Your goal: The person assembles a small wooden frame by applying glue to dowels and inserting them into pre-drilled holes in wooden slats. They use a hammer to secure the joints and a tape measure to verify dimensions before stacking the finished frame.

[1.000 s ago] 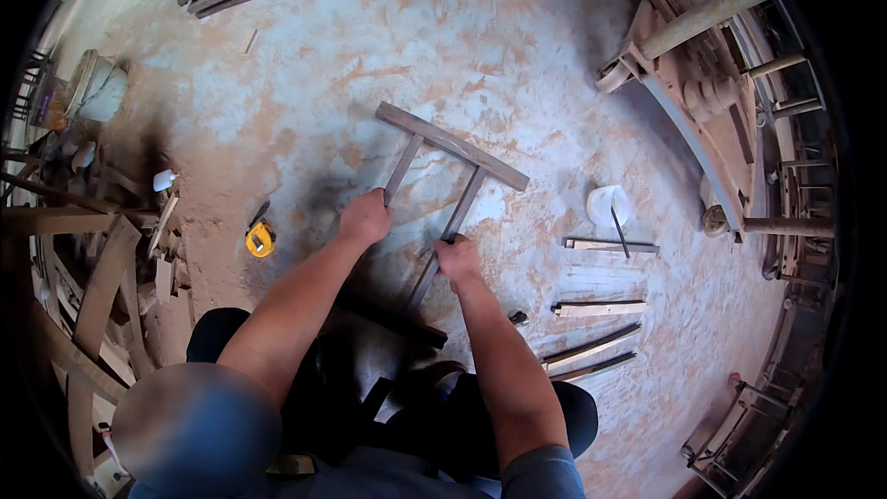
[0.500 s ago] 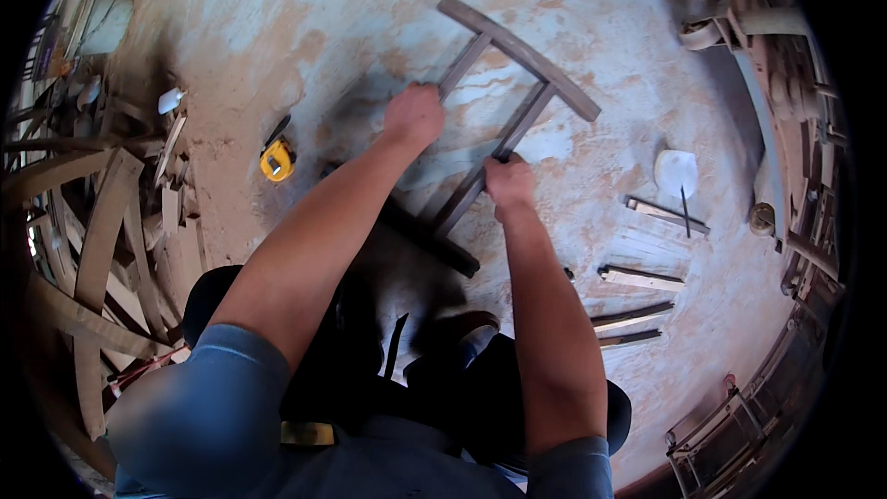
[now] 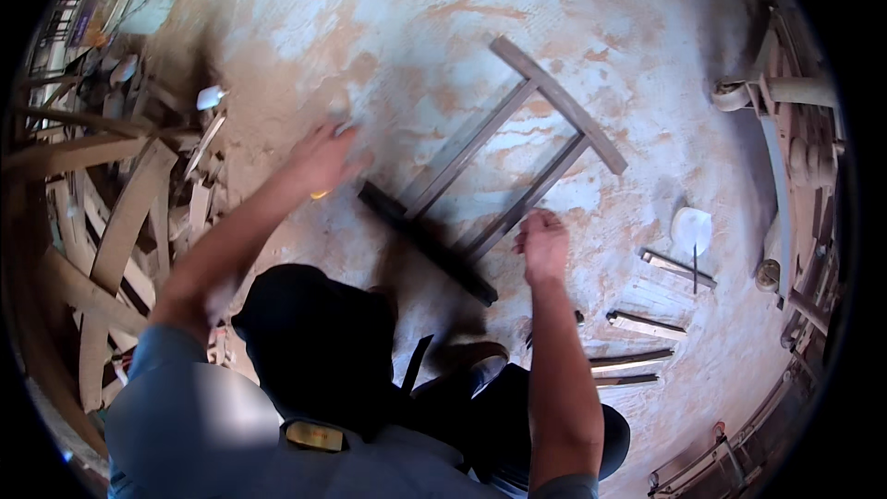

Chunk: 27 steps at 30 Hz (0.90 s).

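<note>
A wooden frame with two parallel rails and a crosspiece at each end lies on the floor ahead of me. Its near crosspiece looks very dark. My left hand is off the frame, to its left, with fingers spread and somewhat blurred. Below that hand a yellow tape measure shows only a sliver; the hand and wrist cover the rest. My right hand is beside the right rail with its fingers curled in. Whether anything is inside them is hidden.
Curved wooden offcuts are heaped at the left, near a small white bottle and a pale bucket. Several short wood strips lie at the right, with a white container beyond. Wooden parts line the right edge.
My left hand has let go of the left rail and moved left over the tape measure. My right hand has come off the right rail to just beside it. The view has shifted.
</note>
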Each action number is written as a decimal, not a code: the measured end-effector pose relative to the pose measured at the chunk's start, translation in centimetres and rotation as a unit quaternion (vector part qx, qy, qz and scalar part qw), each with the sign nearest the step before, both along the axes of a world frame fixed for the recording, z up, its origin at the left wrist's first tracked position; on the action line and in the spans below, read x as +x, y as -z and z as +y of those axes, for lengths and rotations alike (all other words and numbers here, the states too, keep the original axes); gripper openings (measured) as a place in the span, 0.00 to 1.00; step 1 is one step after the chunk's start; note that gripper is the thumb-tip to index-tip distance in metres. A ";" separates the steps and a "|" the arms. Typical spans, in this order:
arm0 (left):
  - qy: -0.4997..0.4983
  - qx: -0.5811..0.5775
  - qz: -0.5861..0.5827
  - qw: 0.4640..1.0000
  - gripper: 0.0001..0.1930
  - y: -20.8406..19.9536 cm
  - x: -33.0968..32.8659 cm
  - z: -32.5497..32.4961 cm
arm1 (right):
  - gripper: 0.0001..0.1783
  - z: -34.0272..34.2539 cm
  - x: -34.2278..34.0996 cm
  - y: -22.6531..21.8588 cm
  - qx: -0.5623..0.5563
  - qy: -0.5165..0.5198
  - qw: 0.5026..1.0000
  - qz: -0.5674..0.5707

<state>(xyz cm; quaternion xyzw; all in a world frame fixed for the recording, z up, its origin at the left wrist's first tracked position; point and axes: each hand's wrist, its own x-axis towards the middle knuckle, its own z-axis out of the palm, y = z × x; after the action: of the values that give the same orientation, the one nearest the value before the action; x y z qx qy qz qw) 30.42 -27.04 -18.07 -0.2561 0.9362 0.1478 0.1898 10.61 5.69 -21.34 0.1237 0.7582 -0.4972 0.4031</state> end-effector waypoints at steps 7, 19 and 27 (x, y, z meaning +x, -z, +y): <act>-0.104 -0.034 0.031 0.993 0.37 3.8 8.6 3.9 | 0.16 -3.4 4.4 -1.1 -0.103 -0.040 0.992 -0.066; -0.484 0.699 0.084 0.519 0.19 -4.8 8.7 5.7 | 0.21 -8.4 10.6 -6.7 -0.133 -0.377 0.912 -0.091; -0.316 0.623 -0.082 0.711 0.34 -5.0 5.5 9.4 | 0.22 -7.5 14.2 -4.1 -0.110 -0.354 0.898 -0.237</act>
<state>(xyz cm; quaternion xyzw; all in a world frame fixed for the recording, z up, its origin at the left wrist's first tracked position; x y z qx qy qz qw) 35.96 -17.61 -13.11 -0.3718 0.4773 0.7272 0.3243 24.76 -1.84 -17.25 -0.0836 0.5745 -0.3578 0.7314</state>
